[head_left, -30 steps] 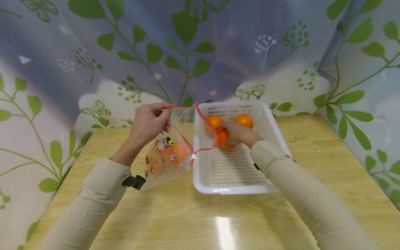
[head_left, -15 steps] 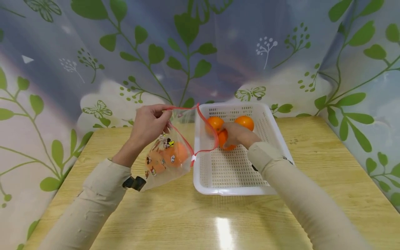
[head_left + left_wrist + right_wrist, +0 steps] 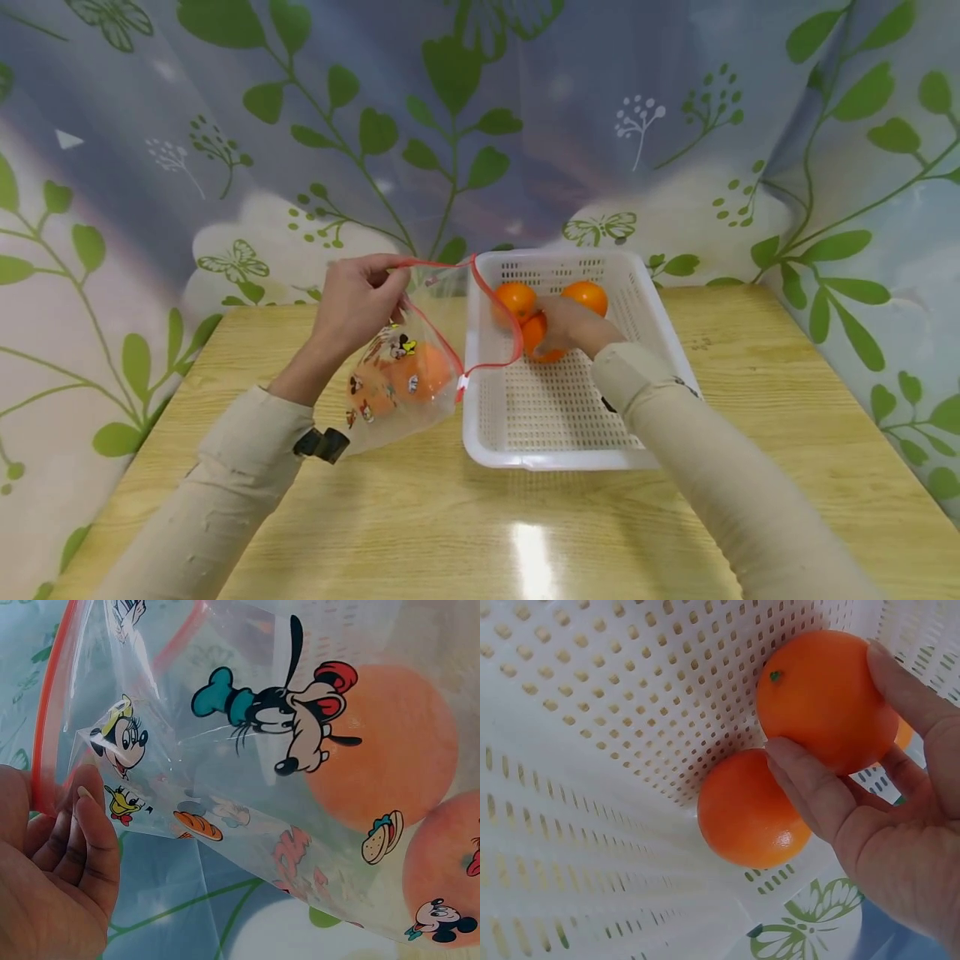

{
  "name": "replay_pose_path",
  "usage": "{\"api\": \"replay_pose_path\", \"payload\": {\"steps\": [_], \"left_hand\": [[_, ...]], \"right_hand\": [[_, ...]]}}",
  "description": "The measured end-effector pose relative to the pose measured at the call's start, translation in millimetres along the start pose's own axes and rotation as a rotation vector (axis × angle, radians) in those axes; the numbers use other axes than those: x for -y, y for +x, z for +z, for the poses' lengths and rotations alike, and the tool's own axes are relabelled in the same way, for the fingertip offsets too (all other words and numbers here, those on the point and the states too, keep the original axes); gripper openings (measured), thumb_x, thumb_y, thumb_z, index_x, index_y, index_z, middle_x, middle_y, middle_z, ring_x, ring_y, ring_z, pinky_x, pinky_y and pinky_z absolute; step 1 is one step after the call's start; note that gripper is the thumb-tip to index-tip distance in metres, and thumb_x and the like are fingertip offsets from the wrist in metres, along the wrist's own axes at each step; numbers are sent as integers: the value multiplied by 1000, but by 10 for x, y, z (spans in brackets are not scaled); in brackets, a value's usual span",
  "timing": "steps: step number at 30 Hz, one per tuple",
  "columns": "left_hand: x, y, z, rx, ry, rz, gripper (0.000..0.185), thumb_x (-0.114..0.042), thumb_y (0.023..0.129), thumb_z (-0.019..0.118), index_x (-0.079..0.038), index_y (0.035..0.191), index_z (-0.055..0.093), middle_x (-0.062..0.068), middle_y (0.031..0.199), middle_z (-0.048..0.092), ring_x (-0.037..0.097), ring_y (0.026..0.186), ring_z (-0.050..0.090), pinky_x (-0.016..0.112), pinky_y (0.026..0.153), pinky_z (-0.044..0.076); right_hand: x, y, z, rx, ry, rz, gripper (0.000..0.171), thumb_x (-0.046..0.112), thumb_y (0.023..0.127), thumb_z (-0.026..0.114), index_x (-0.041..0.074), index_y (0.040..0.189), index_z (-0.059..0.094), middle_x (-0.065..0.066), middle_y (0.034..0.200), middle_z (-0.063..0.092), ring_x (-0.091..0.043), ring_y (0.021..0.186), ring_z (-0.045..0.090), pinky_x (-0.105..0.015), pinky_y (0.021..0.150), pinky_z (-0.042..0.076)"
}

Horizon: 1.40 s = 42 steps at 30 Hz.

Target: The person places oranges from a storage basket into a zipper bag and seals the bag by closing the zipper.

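Observation:
My left hand [image 3: 356,300] pinches the red-edged mouth of a clear zip bag [image 3: 408,421] printed with cartoon figures. Two oranges show through the plastic, one of them an upper orange [image 3: 390,746] in the left wrist view. The bag's mouth gapes toward a white plastic basket [image 3: 566,458]. Inside the basket, my right hand [image 3: 576,323] grips an orange [image 3: 821,705], thumb on one side and fingers on the other. A second orange [image 3: 750,814] lies touching the fingers, and a third orange [image 3: 587,297] sits behind the hand, partly covered by it.
The basket has perforated walls and floor, and its left rim lies beneath the bag's mouth. Both stand on a pale wooden table [image 3: 420,517]. A leaf-patterned curtain [image 3: 570,150] hangs right behind the table's back edge.
Almost nothing differs. The head view has shifted slightly; the left hand keeps its hold on the bag and the right hand stays on the same orange in the basket.

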State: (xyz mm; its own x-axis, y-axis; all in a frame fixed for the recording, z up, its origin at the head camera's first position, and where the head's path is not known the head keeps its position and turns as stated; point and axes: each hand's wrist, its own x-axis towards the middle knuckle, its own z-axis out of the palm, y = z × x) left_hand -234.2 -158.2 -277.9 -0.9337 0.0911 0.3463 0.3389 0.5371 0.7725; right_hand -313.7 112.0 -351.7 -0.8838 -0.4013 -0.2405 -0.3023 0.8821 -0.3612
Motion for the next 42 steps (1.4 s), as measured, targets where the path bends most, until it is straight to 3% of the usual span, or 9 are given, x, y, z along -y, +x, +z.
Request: {"api": "replay_pose_path", "payload": {"steps": [6, 14, 24, 35, 42], "left_hand": [[38, -23, 4, 3, 12, -5, 30, -19, 95, 51, -8, 116, 69, 7, 63, 64, 22, 50, 60, 32, 42, 46], [-4, 9, -12, -26, 25, 9, 30, -18, 95, 51, -8, 116, 69, 7, 61, 64, 22, 48, 60, 30, 40, 44], [-34, 8, -38, -17, 13, 12, 30, -17, 95, 50, -7, 116, 69, 8, 61, 64, 27, 50, 61, 30, 41, 46], [-7, 25, -39, 4, 48, -29, 30, -18, 95, 49, -10, 117, 69, 7, 62, 64, 30, 53, 62, 30, 43, 46], [-44, 71, -31, -4, 70, -3, 31, -18, 95, 49, -10, 116, 70, 7, 61, 64, 26, 52, 62, 29, 40, 42]], "right_hand": [[4, -20, 32, 18, 34, 7, 61, 14, 78, 78, 2, 131, 51, -15, 130, 53, -31, 116, 49, -43, 102, 37], [35, -4, 6, -26, -10, -2, 60, 12, 75, 81, -1, 126, 53, -17, 125, 56, -31, 115, 52, -42, 101, 38], [-18, -43, -37, 24, 7, -3, 62, 14, 78, 80, 1, 131, 49, -17, 133, 51, -31, 121, 47, -45, 103, 36], [-79, -92, -26, 70, 9, -30, 64, 20, 84, 75, 4, 139, 45, -15, 139, 46, -31, 124, 44, -47, 104, 34], [-95, -264, -191, -28, 40, -125, 68, 21, 85, 73, 4, 142, 41, -18, 140, 45, -35, 119, 47, -50, 98, 39]]}}
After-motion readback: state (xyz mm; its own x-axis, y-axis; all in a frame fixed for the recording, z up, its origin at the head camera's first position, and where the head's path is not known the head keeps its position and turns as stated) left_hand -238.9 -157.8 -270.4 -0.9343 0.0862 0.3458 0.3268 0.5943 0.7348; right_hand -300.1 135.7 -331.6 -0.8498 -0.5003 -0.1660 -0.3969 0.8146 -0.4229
